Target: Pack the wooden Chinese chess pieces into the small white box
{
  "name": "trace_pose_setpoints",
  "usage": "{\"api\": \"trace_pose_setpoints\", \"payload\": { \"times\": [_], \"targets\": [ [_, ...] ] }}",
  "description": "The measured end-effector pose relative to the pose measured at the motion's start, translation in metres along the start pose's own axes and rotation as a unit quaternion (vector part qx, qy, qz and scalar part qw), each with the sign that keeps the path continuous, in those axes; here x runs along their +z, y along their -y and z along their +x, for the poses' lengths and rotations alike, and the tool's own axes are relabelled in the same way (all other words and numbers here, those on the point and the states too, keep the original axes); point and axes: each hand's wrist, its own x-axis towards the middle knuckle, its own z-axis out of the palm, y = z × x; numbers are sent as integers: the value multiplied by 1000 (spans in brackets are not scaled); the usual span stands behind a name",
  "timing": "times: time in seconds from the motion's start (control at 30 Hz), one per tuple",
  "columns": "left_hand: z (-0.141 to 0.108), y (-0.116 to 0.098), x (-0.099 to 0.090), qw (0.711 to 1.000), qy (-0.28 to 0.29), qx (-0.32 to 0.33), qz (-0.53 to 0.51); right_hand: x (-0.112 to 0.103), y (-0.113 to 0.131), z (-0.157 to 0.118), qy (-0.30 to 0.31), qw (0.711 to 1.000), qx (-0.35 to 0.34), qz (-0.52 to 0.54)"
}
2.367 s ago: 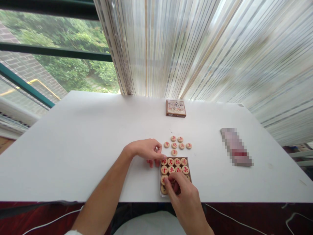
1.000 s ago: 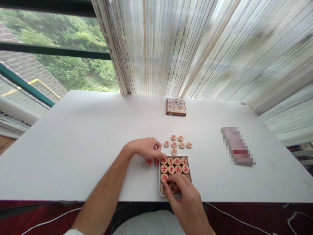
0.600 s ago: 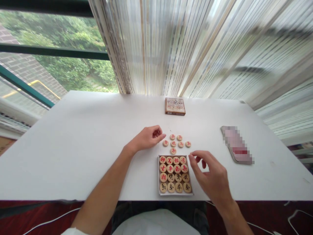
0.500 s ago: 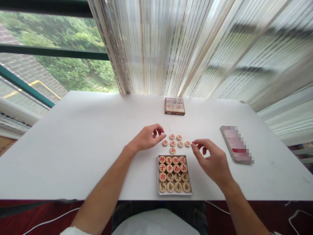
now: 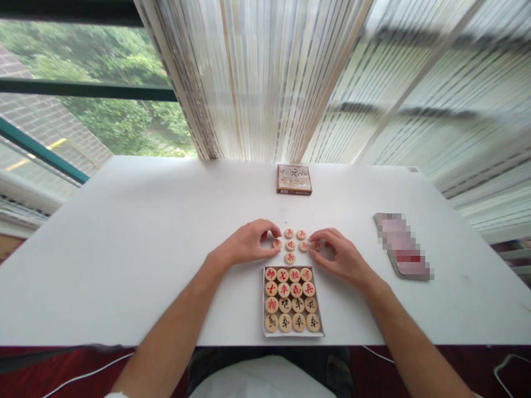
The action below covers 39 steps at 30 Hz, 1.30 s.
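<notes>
Several round wooden Chinese chess pieces with red characters lie face up mid-table. My left hand (image 5: 253,242) curves around the leftmost piece (image 5: 277,244), thumb and index finger apart on its near and far sides. On the opposite side, my right hand (image 5: 335,253) brackets the rightmost piece (image 5: 316,245) the same way. Whether the fingertips touch either piece is hard to tell. Between the hands are a middle piece (image 5: 290,246) and its neighbours. Just nearer me, a shallow open box (image 5: 322,326) holds rows of red and black pieces, a further layer partly showing below.
A closed Chinese chess carton (image 5: 294,179) lies toward the back of the white table (image 5: 145,232). To the right rests a phone-like flat object (image 5: 402,246), partly pixelated. String curtains (image 5: 265,83) hang behind the far edge, beside a window on the left.
My right hand has moved left, its fingers now around the rightmost piece. My left hand has come slightly nearer me, around the leftmost piece. The view has shifted slightly.
</notes>
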Motion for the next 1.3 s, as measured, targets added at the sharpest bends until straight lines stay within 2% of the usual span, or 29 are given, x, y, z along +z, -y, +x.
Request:
{"api": "trace_pose_setpoints", "payload": {
  "times": [0.67, 0.93, 1.3],
  "targets": [
    [1, -2, 3, 1000, 1, -1, 14, 4, 6, 3, -3, 1000, -10, -7],
    [2, -4, 4, 999, 0, 37, 2, 2, 2, 1, 0, 1000, -10, 1],
    [5, -4, 7, 999, 15, 37, 24, -2, -2, -1, 9, 1000, 3, -17]
  ]
}}
